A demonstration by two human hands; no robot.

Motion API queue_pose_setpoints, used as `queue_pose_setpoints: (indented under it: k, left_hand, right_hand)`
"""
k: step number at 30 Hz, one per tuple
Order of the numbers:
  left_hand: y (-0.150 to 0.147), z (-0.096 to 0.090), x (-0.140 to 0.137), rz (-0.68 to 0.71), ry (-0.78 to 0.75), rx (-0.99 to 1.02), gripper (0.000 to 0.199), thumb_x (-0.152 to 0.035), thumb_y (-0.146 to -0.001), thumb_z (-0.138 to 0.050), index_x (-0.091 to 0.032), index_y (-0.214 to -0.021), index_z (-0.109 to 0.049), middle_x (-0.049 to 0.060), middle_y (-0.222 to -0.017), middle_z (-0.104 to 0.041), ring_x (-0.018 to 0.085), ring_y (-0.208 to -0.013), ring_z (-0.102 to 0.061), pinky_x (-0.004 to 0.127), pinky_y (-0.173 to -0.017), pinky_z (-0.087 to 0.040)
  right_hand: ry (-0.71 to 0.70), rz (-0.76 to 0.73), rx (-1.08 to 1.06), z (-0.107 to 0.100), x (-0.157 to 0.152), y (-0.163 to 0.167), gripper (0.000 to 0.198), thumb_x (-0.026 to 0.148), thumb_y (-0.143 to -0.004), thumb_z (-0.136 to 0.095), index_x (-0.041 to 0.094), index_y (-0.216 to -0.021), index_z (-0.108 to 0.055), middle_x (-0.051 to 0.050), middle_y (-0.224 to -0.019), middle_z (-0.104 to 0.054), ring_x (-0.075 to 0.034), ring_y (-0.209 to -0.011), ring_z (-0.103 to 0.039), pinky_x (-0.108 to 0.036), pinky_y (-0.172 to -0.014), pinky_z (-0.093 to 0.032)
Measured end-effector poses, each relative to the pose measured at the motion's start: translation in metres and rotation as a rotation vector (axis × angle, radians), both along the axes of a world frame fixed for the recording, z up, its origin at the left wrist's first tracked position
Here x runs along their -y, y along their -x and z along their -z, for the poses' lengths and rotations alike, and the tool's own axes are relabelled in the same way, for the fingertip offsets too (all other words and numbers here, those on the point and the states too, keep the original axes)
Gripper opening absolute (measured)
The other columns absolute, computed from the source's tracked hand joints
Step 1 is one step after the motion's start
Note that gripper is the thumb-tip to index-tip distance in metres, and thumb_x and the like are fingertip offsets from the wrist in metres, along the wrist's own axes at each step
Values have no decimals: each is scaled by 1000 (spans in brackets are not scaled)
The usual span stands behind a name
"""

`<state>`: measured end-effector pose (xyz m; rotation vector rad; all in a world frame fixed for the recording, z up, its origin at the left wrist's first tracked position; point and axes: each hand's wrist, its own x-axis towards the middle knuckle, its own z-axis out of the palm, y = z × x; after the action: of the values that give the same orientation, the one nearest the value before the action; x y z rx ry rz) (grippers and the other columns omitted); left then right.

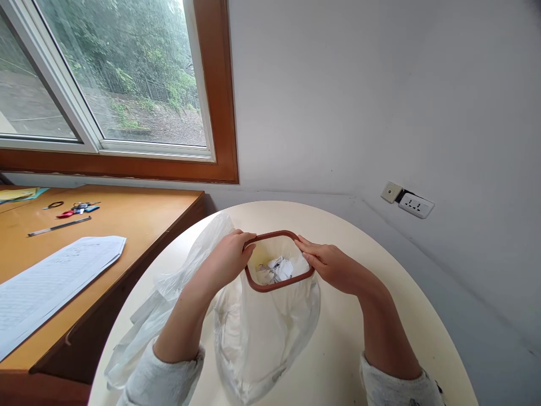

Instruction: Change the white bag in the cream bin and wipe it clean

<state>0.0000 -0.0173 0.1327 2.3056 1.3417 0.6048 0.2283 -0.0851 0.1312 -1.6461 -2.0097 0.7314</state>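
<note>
A small trash bin with a brown rim (pixel 264 288) stands on the round table, its opening tilted toward me. Crumpled white paper (pixel 281 269) lies inside it. A translucent plastic bag (pixel 264 344) hangs down around the outside of the bin, its loose edge spread on the tabletop. My left hand (pixel 230 254) grips the rim at the left, thumb toward the inside. On the opposite side my right hand (pixel 327 262) holds the rim, fingers along its edge. More thin plastic bag material (pixel 186 276) lies left of the bin, partly behind my left forearm.
The cream round table (pixel 350 338) meets a wall with a power socket (pixel 416 204). On the left, a wooden desk (pixel 147 211) bears papers (pixel 59 276), a pen (pixel 59 226), keys (pixel 82 208) and a black loop (pixel 56 204). A window is above it.
</note>
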Motion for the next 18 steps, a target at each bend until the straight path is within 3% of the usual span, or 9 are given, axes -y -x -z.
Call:
queue_pose_setpoints:
  k: [7,13,15,18]
  left_hand:
    - [3,12,-12,-12,42,103,35,-37,-85,-36,-24,-103,-62,6,-102,-61,20,-84,-58,28,-65,-47]
    - [2,14,-13,-13,75,136,37,-41,-85,-38,-23,-108,-62,6,-103,-62,18,-77,-59,27,-60,-48]
    - [2,10,-10,-36,33,114,36,-41,-84,-40,-23,-108,-61,5,-105,-61,16,-74,-58,27,-60,-48]
    - [4,2,-5,-63,-46,97,34,-41,-84,-43,-24,-109,-61,4,-107,-60,15,-72,-57,28,-63,-49]
  right_hand:
    - [-11,-2,20,-5,3,-1,38,31,-92,-32,31,-124,-51,0,-136,-45,-22,-119,-47,-35,-87,-42]
    - [-98,-73,80,-14,16,0,36,22,-90,-32,29,-101,-65,-1,-98,-67,-18,-86,-62,-30,-70,-47]
    - [-147,-94,85,-16,18,0,35,18,-89,-33,29,-96,-66,0,-97,-67,-18,-87,-61,-30,-71,-48]
    - [-202,-117,113,-15,18,-3,37,12,-85,-38,31,-101,-64,0,-111,-62,-18,-101,-57,-30,-78,-48]
